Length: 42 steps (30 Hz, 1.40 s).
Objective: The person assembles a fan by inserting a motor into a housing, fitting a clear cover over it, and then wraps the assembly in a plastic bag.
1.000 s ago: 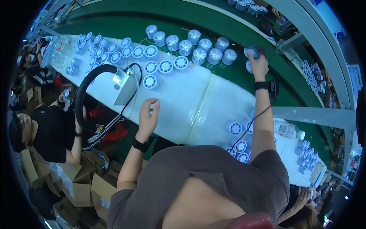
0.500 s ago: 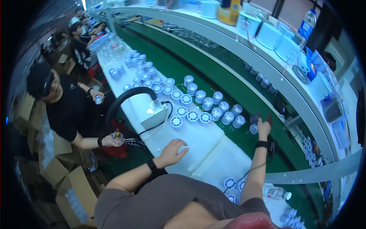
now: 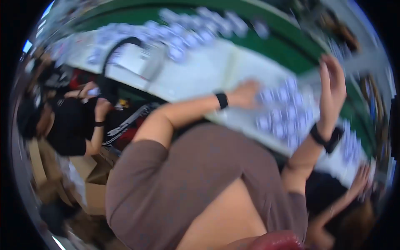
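Observation:
My left hand [image 3: 246, 94], with a black band on the wrist, reaches over the white table to the near left edge of a cluster of pale cylindrical parts [image 3: 287, 111]. Its fingers are smeared by motion, so whether they touch a part does not show. Raised on the far side of that cluster is my right hand [image 3: 333, 85], fingers stretched out and nothing seen in them. A black watch-like band circles that wrist. The parts' round tops are blurred.
More pale cylinders stand on the white table [image 3: 200, 79] and on the green conveyor belt [image 3: 279, 46]. A white box [image 3: 155, 62] and black curved hose [image 3: 109, 56] are at left. One co-worker [image 3: 68, 125] sits left; another's hand [image 3: 360, 181] shows at right. Cardboard boxes [image 3: 95, 193] lie lower left.
My view has swung right. My right hand has left a dark cylinder at the belt and is now raised with fingers extended. My left hand has moved right to the near cluster.

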{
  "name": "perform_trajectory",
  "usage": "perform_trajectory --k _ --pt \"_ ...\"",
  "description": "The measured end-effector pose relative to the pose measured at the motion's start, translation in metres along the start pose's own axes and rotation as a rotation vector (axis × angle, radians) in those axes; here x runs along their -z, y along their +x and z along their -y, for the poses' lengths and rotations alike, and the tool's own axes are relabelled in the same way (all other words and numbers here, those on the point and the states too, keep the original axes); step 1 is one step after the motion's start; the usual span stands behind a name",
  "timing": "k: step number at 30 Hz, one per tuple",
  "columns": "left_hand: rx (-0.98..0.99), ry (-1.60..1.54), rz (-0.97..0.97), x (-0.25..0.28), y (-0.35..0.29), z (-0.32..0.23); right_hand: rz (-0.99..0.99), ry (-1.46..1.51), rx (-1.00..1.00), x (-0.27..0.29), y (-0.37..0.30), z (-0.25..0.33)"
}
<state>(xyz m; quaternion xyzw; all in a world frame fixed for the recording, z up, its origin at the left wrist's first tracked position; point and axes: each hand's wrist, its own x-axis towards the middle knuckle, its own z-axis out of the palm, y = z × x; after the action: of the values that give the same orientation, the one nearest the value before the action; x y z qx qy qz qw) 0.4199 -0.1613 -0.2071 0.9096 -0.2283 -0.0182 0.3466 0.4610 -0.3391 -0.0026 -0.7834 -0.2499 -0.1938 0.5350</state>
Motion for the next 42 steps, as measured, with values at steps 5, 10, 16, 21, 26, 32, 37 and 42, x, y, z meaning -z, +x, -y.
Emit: perform_trajectory --k 5,10,16,21,26,32,37,42 --pt "0.092 0.001 -0.152 -0.038 0.056 0.005 0.028 -0.226 -0.343 0.050 -0.068 -0.086" --pt "0.021 0.098 0.030 -0.055 0.058 -0.016 0.213 -0.626 -0.295 0.032 -0.119 -0.148" --pt "-0.005 0.036 0.116 -0.056 0.050 -0.018 0.528 -0.859 0.017 0.014 -0.116 -0.174" --pt "0.044 0.033 0.115 -0.034 0.048 -0.011 0.852 -0.899 0.163 0.008 -0.090 -0.183" --pt "0.231 0.100 -0.133 0.029 0.011 0.002 0.840 -0.864 0.198 -0.006 -0.077 -0.171" --pt "0.597 0.302 -0.570 0.091 -0.087 0.065 0.775 -0.425 0.163 -0.112 -0.029 -0.134" --pt "0.751 0.277 -0.555 0.095 -0.116 0.090 0.728 -0.224 0.227 -0.244 -0.016 -0.127" --pt "0.757 0.219 -0.543 0.093 -0.126 0.112 0.873 -0.346 0.179 -0.302 -0.018 -0.128"
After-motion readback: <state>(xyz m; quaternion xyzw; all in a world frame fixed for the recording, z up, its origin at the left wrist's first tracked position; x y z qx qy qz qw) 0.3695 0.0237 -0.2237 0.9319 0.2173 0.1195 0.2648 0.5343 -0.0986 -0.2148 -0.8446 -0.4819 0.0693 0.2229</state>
